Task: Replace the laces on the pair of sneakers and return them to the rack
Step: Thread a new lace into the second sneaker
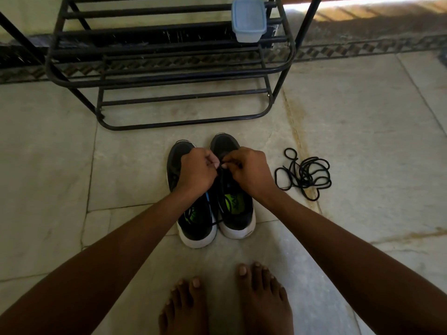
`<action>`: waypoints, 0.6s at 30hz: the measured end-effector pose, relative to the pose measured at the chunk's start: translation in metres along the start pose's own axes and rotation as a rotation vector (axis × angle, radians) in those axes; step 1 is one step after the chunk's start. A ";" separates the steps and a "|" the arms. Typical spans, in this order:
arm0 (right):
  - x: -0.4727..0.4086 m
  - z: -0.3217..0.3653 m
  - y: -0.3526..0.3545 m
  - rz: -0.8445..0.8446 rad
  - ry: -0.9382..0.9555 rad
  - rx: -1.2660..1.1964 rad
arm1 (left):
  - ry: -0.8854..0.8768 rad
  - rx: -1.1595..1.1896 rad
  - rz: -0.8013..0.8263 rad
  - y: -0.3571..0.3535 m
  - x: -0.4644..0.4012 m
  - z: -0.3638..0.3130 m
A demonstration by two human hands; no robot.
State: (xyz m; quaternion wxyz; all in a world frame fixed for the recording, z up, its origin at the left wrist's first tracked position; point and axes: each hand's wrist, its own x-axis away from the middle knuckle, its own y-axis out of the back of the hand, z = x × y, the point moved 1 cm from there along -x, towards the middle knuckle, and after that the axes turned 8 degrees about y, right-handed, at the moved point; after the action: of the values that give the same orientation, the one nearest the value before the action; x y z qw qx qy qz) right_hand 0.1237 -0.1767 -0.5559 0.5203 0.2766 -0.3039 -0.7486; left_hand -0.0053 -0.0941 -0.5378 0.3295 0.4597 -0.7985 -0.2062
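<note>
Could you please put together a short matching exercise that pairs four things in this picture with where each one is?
Things:
1. plastic container
2. loose laces
3. sneakers
4. bare feet

Places:
A. on the floor in front of the rack, under both hands
B. at the bottom edge of the view
C. on a shelf of the rack
D. in a tangle on the floor, right of the sneakers

Pairs: 1-C, 2-D, 3-A, 4-B
</note>
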 end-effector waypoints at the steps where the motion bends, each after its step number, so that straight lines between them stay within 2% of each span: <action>1: 0.005 0.001 0.001 -0.014 -0.002 0.027 | 0.013 0.015 0.001 0.000 0.000 0.000; 4: 0.026 0.002 0.003 -0.131 -0.005 0.156 | 0.041 0.020 -0.025 0.000 -0.002 -0.003; 6: 0.036 0.001 0.005 -0.167 0.006 0.140 | 0.008 -0.026 -0.051 0.002 0.001 -0.005; 11: 0.045 -0.009 0.002 -0.084 -0.014 0.039 | -0.045 0.032 -0.150 0.011 0.002 -0.009; 15: 0.053 -0.013 -0.013 -0.103 -0.022 -0.036 | -0.033 0.338 -0.154 0.031 -0.002 -0.023; 18: 0.054 -0.015 -0.018 -0.128 -0.014 -0.021 | 0.150 0.813 -0.098 0.046 -0.008 -0.042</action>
State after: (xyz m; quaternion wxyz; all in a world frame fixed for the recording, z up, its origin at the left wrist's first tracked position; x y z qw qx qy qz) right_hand 0.1071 -0.2251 -0.5847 0.4721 0.2846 -0.2815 -0.7854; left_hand 0.0003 -0.0653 -0.4821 0.1683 0.6038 -0.7657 0.1444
